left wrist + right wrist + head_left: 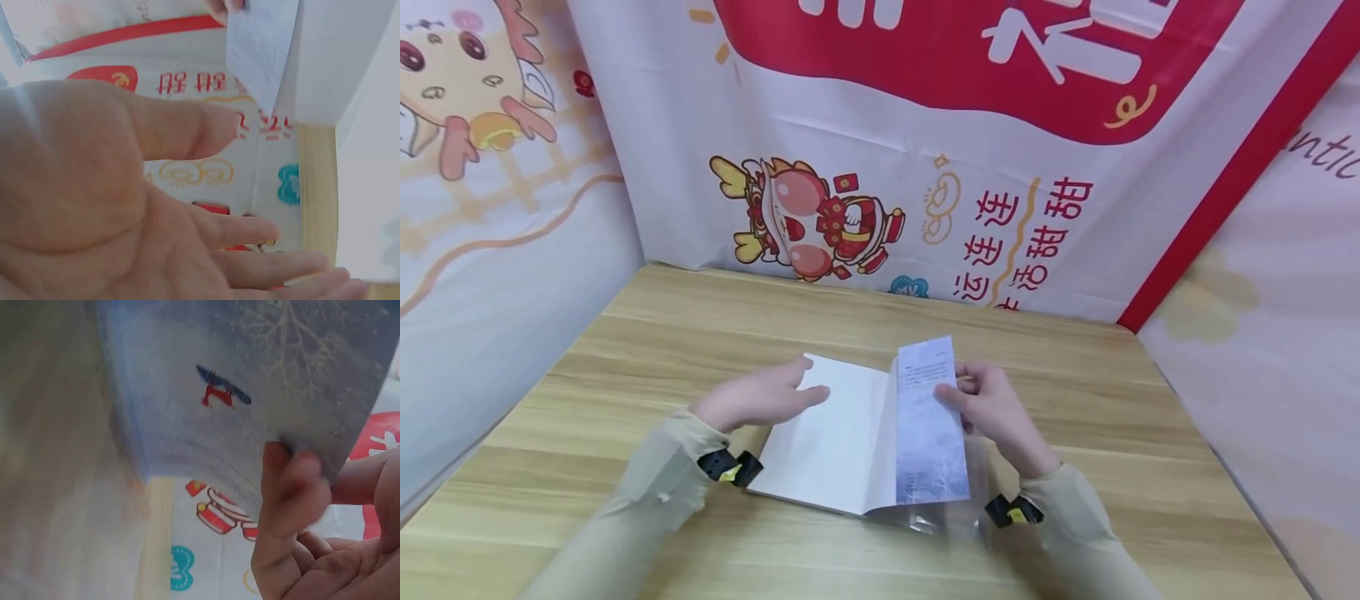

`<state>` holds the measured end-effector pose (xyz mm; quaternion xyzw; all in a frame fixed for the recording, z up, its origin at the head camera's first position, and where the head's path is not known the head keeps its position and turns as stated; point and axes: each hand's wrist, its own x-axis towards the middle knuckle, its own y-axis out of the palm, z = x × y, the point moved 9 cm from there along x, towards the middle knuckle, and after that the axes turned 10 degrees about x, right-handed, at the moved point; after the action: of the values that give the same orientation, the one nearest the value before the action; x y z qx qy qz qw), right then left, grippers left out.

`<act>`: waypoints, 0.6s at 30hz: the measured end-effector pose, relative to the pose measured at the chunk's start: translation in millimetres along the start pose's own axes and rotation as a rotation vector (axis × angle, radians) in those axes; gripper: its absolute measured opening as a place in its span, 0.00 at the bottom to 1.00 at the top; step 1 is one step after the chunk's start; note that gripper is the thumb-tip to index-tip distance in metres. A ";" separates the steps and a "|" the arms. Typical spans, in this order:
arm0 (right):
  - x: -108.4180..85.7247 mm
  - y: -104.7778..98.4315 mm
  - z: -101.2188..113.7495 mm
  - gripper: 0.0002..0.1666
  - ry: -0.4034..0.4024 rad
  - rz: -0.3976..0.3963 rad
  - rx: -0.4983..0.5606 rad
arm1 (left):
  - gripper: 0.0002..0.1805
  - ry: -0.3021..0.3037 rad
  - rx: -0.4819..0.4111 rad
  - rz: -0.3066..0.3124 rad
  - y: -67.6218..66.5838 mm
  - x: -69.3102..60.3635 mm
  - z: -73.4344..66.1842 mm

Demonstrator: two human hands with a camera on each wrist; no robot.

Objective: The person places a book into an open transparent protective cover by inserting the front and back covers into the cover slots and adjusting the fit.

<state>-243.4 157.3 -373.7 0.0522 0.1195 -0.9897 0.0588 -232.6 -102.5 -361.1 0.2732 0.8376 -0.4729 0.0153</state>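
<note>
Your right hand point(992, 410) pinches the blue flap point(931, 442) between thumb and fingers, just right of centre; your left hand point(758, 396), thumb and fingers spread, is over the left side of the open book point(827, 442), lower centre on the wooden table point(580, 417).

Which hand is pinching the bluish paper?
The right hand: it pinches the bluish paper. The left hand, at the white page, has straight fingers, pinching nothing.

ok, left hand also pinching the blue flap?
No, the right hand pinches the blue flap; the left hand is apart from it, over the white page.
</note>
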 end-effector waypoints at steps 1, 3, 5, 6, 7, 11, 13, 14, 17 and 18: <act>-1.0 1.5 0.3 0.16 0.000 0.018 0.025 | 0.41 0.006 0.000 -0.014 0.9 1.1 -3.1; -3.7 5.3 1.8 0.17 0.001 0.060 0.088 | 0.41 0.028 -0.011 -0.044 2.8 3.1 -10.9; -6.6 9.7 3.8 0.18 0.006 0.099 0.160 | 0.41 0.038 -0.034 -0.062 6.7 5.4 -17.8; -8.1 12.1 4.6 0.19 0.011 0.119 0.194 | 0.41 0.043 -0.053 -0.067 9.2 6.6 -21.2; -9.6 14.9 5.6 0.20 0.016 0.140 0.224 | 0.41 0.042 -0.070 -0.071 11.8 7.5 -24.2; -14.0 24.8 10.1 0.23 0.006 0.196 0.259 | 0.43 0.043 -0.150 -0.083 23.3 11.0 -34.8; -15.1 28.2 11.1 0.24 -0.005 0.202 0.255 | 0.44 0.052 -0.184 -0.090 29.2 12.2 -40.4; -15.5 29.9 11.4 0.23 -0.011 0.202 0.251 | 0.45 0.060 -0.194 -0.093 32.5 12.8 -42.8; -16.0 36.1 10.0 0.22 -0.020 0.209 0.260 | 0.44 0.104 -0.234 -0.095 41.7 14.2 -51.0; -16.2 38.6 9.2 0.21 -0.024 0.214 0.264 | 0.44 0.124 -0.243 -0.091 44.8 14.6 -53.6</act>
<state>-223.3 119.5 -371.8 0.0601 -0.0186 -0.9855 0.1578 -211.4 -35.0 -370.8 0.2596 0.8996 -0.3504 -0.0249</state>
